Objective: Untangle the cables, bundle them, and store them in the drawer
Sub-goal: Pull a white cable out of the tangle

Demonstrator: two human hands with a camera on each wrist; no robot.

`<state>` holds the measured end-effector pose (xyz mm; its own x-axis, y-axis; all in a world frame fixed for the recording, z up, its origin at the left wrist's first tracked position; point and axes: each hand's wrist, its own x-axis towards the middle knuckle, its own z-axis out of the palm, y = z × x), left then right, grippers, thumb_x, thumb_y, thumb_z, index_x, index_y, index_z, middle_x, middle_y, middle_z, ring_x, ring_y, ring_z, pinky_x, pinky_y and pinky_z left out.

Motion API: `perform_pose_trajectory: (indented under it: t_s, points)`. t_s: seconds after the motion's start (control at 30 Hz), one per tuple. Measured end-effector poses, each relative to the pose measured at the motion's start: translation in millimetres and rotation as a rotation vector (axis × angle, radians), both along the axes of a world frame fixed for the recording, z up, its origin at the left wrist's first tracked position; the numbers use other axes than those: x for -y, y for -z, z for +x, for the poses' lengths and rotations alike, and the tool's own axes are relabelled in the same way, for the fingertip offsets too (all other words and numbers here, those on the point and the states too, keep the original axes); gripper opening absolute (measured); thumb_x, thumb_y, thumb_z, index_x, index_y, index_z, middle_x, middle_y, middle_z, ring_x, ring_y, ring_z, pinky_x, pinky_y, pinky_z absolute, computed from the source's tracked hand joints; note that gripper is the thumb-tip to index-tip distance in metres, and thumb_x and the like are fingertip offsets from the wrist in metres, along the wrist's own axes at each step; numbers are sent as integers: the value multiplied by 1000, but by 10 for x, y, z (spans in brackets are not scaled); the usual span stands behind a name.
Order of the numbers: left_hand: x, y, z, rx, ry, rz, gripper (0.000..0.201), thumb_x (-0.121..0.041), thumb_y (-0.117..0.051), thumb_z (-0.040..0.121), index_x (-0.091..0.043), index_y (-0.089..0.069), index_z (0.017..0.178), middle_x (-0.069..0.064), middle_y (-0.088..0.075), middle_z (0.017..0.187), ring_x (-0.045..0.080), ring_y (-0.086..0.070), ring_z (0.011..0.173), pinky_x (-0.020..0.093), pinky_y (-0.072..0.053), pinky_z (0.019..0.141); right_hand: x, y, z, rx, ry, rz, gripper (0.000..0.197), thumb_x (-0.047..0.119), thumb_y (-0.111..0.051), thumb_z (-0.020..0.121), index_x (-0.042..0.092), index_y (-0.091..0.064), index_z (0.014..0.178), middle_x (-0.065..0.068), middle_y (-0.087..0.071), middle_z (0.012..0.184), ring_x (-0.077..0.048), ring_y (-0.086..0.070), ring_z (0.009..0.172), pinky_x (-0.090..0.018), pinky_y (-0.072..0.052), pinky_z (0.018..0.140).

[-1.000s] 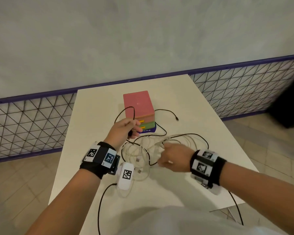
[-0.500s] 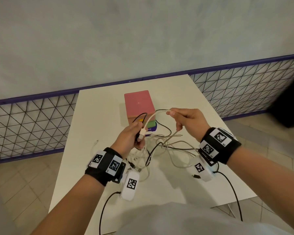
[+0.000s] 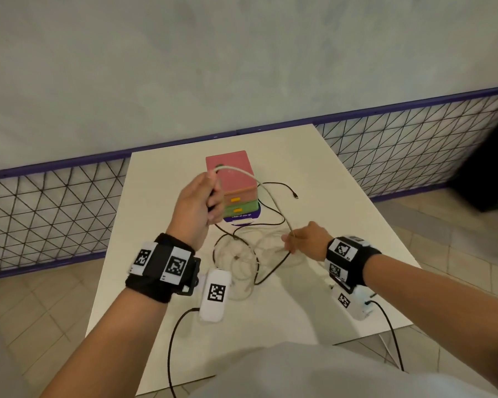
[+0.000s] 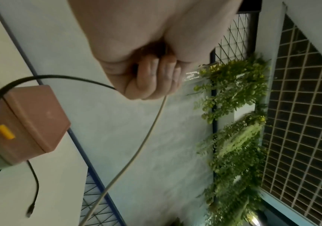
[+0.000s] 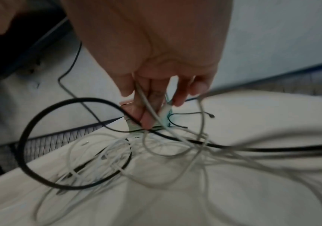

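A tangle of white and black cables [image 3: 242, 261] lies on the white table [image 3: 161, 179] in front of a small drawer unit [image 3: 232, 175] with a pink top and orange and green drawers with yellow handles. My left hand [image 3: 213, 196] is raised beside the unit and grips one end of a white cable [image 3: 266, 191] together with a black cable [image 4: 40, 76]. The white cable arcs down to my right hand [image 3: 289, 242], which pinches it just above the tangle [image 5: 117, 152]. In the right wrist view my fingers [image 5: 148, 107] hold the white cable [image 5: 146, 99]. Both drawers look closed.
A loose black cable end [image 3: 296, 196] lies right of the drawer unit. A wire mesh fence [image 3: 41, 219] with a purple rail runs behind the table under a grey wall. Black leads hang from the wrist cameras [image 3: 214, 294] near the table's front edge.
My left hand has lifted up and back with the cable end. My right hand has dropped from chest height down along the white cable to the tangle on the table.
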<state>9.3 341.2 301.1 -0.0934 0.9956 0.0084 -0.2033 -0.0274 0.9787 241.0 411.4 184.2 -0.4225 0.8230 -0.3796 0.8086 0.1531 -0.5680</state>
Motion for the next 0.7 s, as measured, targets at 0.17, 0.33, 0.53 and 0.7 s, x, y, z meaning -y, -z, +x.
perform_pose_trajectory:
  t_s: [0.17, 0.33, 0.53, 0.7]
  points:
    - [65, 140, 39, -193, -60, -39, 26, -23, -52, 97, -23, -52, 71, -9, -31, 51, 9, -21, 42, 19, -19, 40, -47, -577, -183, 200, -143, 440, 53, 49, -32, 98, 16, -72, 88, -2, -50, 102, -20, -47, 96, -33, -38, 83]
    - [97, 185, 396, -411, 9, 4, 21, -18, -68, 86, -21, -67, 107, -1, -65, 79, 30, -58, 70, 40, -52, 75, -101, -1356, -396, -685, -7, -116, 35, 18, -41, 100, 4, -59, 74, -3, -50, 53, -16, -49, 42, -22, -41, 41]
    - [-13, 158, 534, -352, -67, -96, 36, -15, -43, 100, -7, -55, 68, 16, -41, 45, 12, -34, 36, 25, -28, 42, -34, -1471, -476, -1040, 4, -63, 25, 13, -48, 97, -8, -53, 109, -3, -58, 73, -10, -59, 63, -28, -45, 62]
    - [-133, -96, 380, -186, -162, 12, 35, -27, -47, 99, -13, -52, 68, -10, -30, 44, 7, -22, 38, 18, -22, 37, 217, -539, -349, -205, -343, 44, 27, 32, -53, 95, 19, -64, 116, 14, -59, 79, 5, -52, 66, -14, -37, 71]
